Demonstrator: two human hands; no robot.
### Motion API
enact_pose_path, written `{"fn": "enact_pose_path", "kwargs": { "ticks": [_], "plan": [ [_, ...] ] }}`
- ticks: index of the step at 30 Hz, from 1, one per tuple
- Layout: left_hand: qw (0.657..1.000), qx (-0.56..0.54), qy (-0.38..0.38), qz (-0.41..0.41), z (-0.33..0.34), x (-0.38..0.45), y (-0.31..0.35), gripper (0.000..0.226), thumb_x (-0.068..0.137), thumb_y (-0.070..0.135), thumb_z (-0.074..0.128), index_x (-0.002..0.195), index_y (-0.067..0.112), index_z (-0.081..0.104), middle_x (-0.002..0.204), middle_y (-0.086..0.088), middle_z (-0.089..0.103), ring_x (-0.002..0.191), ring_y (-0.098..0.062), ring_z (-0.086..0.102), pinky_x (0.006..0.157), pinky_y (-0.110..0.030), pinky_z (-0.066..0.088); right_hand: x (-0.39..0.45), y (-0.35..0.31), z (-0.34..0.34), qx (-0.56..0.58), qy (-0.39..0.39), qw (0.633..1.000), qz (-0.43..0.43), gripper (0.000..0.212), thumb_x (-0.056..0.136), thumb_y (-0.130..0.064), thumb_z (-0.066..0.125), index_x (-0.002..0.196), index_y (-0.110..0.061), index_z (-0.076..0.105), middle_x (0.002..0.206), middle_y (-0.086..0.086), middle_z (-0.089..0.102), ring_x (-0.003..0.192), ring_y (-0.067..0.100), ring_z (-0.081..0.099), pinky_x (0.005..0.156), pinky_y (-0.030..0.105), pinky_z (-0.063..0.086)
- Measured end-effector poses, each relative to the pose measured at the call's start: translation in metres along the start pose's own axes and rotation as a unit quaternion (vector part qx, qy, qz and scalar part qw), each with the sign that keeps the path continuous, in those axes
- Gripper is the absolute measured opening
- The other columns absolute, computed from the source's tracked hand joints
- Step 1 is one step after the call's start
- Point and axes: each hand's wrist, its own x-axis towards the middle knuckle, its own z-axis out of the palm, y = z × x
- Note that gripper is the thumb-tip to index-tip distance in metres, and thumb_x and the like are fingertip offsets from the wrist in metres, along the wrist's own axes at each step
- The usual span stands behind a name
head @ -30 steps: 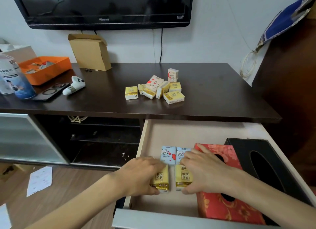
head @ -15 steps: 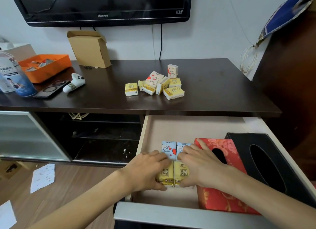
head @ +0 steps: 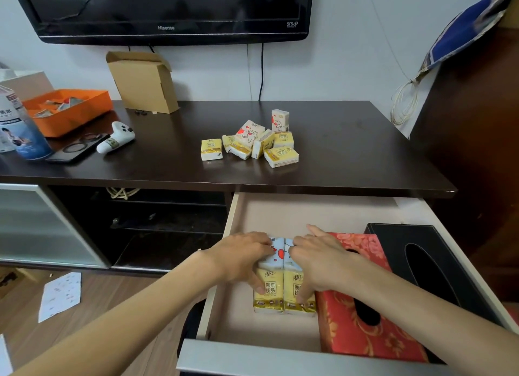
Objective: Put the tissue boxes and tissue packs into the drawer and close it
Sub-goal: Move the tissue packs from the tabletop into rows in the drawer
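Observation:
The drawer [head: 280,215] stands pulled out under the dark tabletop. Inside it lie a red floral tissue box [head: 362,316] and, to its right, a black tissue box [head: 432,260]. Left of the red box, two yellow tissue packs [head: 283,294] lie side by side with two blue-and-white packs [head: 279,248] behind them. My left hand [head: 241,259] rests flat on the left packs, fingers spread. My right hand [head: 317,260] presses on the right packs beside the red box. Several more tissue packs [head: 252,145] lie in a heap on the tabletop.
On the tabletop [head: 351,156] at the left sit an orange tray [head: 70,114], a blue canister [head: 19,131], a white controller [head: 116,141], a phone and a cardboard box [head: 143,80]. A TV hangs above. A dark cabinet [head: 483,139] stands right of the drawer. Papers lie on the floor.
Both hands have pushed the two yellow packs together and slid up over them, now pressing flat on the grouped packs. The view has shifted slightly.

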Motion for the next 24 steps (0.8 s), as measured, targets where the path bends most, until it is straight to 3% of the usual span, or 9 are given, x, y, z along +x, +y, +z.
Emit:
{"fn": "enact_pose_path", "kwargs": {
  "ticks": [5,9,12,14,16,18,22,24],
  "plan": [
    [0.999,-0.045,0.011,-0.016,0.006,0.005,-0.001,0.076,0.075,0.054,0.08,0.137,0.02,0.054,0.138,0.004,0.048,0.124,-0.018,0.049,0.092,-0.03,0.044,0.0,0.001,-0.001,0.003,-0.005,1.0,0.006,0.066,0.073,-0.06,0.081,0.119,-0.014,0.065,0.121,0.003,0.058,0.12,0.02,0.055,0.126,0.043,0.006],
    [0.996,-0.085,0.005,-0.004,0.007,0.004,0.0,0.066,0.077,0.047,0.08,0.134,0.022,0.057,0.132,0.005,0.049,0.118,-0.016,0.051,0.093,-0.027,0.044,-0.001,0.001,-0.001,0.007,-0.003,1.0,0.002,0.065,0.074,-0.057,0.081,0.12,-0.015,0.064,0.119,0.002,0.058,0.12,0.019,0.055,0.126,0.043,0.008],
    [0.996,-0.089,0.004,-0.002,0.005,0.001,0.002,0.065,0.078,0.046,0.079,0.135,0.024,0.056,0.135,0.006,0.049,0.119,-0.015,0.051,0.096,-0.03,0.046,0.0,0.002,-0.001,0.016,0.005,1.0,-0.001,0.058,0.075,-0.056,0.081,0.113,-0.015,0.065,0.106,-0.001,0.053,0.114,0.02,0.055,0.124,0.043,0.01],
    [0.996,-0.092,0.006,-0.006,0.001,-0.001,0.004,0.066,0.078,0.047,0.079,0.136,0.024,0.056,0.134,0.007,0.051,0.12,-0.014,0.052,0.097,-0.033,0.048,-0.001,0.005,-0.003,0.033,0.021,0.999,0.003,0.042,0.079,-0.052,0.075,0.1,-0.018,0.064,0.097,-0.004,0.049,0.104,0.022,0.054,0.116,0.042,0.025],
    [0.995,-0.089,0.04,-0.009,-0.011,-0.003,0.003,0.064,0.081,0.049,0.076,0.137,0.026,0.055,0.134,0.01,0.053,0.121,-0.011,0.052,0.097,-0.033,0.048,-0.001,0.011,-0.012,0.1,0.073,0.992,0.023,0.026,0.085,-0.047,0.065,0.087,-0.021,0.063,0.092,-0.004,0.055,0.096,0.023,0.055,0.089,0.039,0.041],
    [0.988,-0.101,0.111,-0.022,-0.029,-0.006,-0.004,0.055,0.086,0.048,0.07,0.136,0.028,0.056,0.132,0.013,0.057,0.12,-0.007,0.053,0.098,-0.032,0.047,0.0,0.025,-0.026,0.209,0.139,0.966,0.068,0.016,0.087,-0.039,0.059,0.09,-0.029,0.07,0.096,-0.008,0.066,0.095,0.021,0.062,0.078,0.037,0.048],
    [0.936,-0.195,0.275,-0.097,-0.076,0.0,-0.033,0.027,0.093,0.028,0.067,0.12,0.023,0.069,0.115,0.01,0.068,0.106,-0.007,0.063,0.093,-0.036,0.051,0.023,0.069,-0.057,0.34,0.275,0.891,0.127,0.021,0.092,-0.029,0.055,0.099,-0.037,0.073,0.096,-0.019,0.071,0.096,0.012,0.068,0.081,0.034,0.052],
    [0.918,-0.216,0.304,-0.137,-0.097,0.014,-0.049,0.028,0.094,0.025,0.064,0.122,0.022,0.067,0.117,0.009,0.068,0.108,-0.008,0.063,0.094,-0.037,0.052,0.048,0.088,-0.068,0.353,0.298,0.877,0.13,0.038,0.097,-0.016,0.048,0.12,-0.034,0.07,0.119,-0.013,0.069,0.112,0.019,0.063,0.091,0.04,0.051]
  ]
}}
